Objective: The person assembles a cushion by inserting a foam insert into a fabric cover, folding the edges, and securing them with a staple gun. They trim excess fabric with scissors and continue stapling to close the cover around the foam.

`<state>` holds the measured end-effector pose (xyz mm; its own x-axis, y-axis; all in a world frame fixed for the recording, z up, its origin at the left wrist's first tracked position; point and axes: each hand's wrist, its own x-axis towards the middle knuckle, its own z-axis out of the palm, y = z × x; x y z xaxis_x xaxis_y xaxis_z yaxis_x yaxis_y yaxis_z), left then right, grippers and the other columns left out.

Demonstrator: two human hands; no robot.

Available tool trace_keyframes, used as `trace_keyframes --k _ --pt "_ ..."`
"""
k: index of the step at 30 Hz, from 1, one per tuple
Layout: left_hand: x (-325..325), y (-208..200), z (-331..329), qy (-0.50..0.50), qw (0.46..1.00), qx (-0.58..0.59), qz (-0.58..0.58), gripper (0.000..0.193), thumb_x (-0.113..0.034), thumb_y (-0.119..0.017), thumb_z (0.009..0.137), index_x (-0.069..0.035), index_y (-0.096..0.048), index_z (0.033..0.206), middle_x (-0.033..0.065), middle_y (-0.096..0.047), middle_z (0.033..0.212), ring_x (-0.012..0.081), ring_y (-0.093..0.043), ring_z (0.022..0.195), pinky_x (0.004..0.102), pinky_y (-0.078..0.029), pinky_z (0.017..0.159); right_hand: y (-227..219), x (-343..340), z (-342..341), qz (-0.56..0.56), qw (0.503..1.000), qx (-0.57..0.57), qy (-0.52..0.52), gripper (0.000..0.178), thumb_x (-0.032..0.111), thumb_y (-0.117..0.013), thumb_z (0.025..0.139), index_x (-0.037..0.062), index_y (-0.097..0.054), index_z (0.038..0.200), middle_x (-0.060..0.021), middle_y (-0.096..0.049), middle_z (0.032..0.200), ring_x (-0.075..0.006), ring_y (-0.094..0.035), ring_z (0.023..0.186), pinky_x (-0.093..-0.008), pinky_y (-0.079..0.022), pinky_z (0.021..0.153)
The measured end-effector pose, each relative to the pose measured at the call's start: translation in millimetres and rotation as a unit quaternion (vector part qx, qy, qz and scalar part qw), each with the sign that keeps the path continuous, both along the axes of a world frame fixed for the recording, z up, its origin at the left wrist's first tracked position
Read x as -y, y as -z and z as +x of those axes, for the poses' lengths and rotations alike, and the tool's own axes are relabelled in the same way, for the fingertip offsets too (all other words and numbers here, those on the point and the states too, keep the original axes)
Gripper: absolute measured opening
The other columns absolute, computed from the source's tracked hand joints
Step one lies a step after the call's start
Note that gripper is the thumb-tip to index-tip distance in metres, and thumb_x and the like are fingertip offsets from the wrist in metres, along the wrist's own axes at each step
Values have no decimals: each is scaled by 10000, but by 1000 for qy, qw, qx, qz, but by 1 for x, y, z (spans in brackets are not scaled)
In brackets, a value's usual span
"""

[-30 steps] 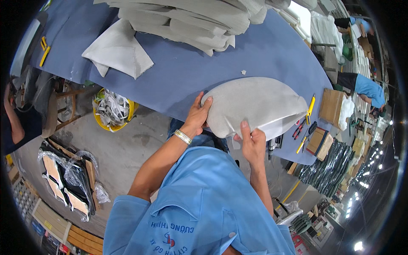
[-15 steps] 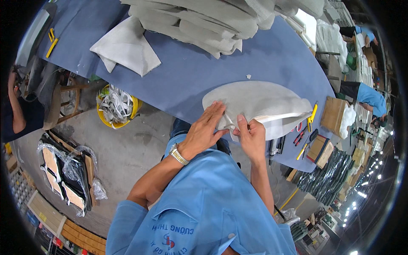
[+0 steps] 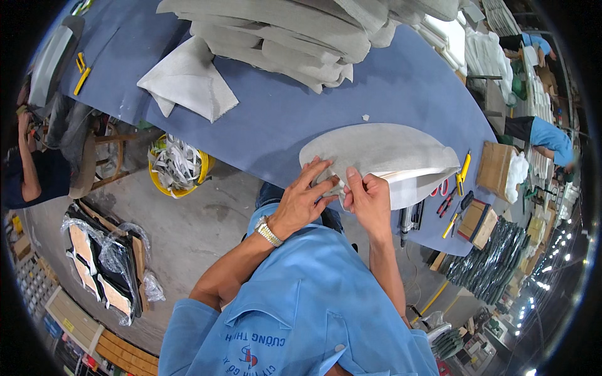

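Pinching the grey fabric piece (image 3: 382,147) at the near edge of the blue table (image 3: 276,113), the right hand (image 3: 371,200) is closed on its hem; the left hand (image 3: 305,199) touches it with fingers parted, though whether it grips I cannot tell. The hem looks gathered at the hands but gapes rightward, so apparently part-done. Left of the table's near edge, a yellow bucket (image 3: 205,164) holds pale strips (image 3: 177,164).
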<state>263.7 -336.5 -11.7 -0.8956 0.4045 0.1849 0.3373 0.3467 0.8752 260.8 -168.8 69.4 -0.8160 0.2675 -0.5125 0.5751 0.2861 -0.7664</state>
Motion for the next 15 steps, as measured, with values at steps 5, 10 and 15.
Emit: trace_keyframes --k 5,10,15 --pt "0 5 1 -14 998 47 36 561 -81 -854 772 -46 -591 1266 120 -528 1527 357 -510 1423 429 -554 1045 3 0 10 19 1000 11 -21 529 343 -673 1029 -15 -620 642 -88 -649 555 -92 -572 474 -276 -415 437" --pt "-3 11 2 -35 997 49 51 684 -93 -864 773 -33 -485 1340 156 -533 1526 369 -506 1423 433 -545 1056 10 -2 18 22 1000 -6 -14 512 320 -678 1024 -17 -627 642 -78 -639 546 -88 -575 482 -281 -408 445" --pt "-6 7 0 -43 998 48 28 683 -111 -850 797 -22 -498 1376 172 -540 1525 353 -503 1426 438 -494 1126 7 -4 19 33 999 -24 -1 499 321 -683 1021 -13 -636 654 -63 -618 533 -85 -563 473 -279 -396 444"
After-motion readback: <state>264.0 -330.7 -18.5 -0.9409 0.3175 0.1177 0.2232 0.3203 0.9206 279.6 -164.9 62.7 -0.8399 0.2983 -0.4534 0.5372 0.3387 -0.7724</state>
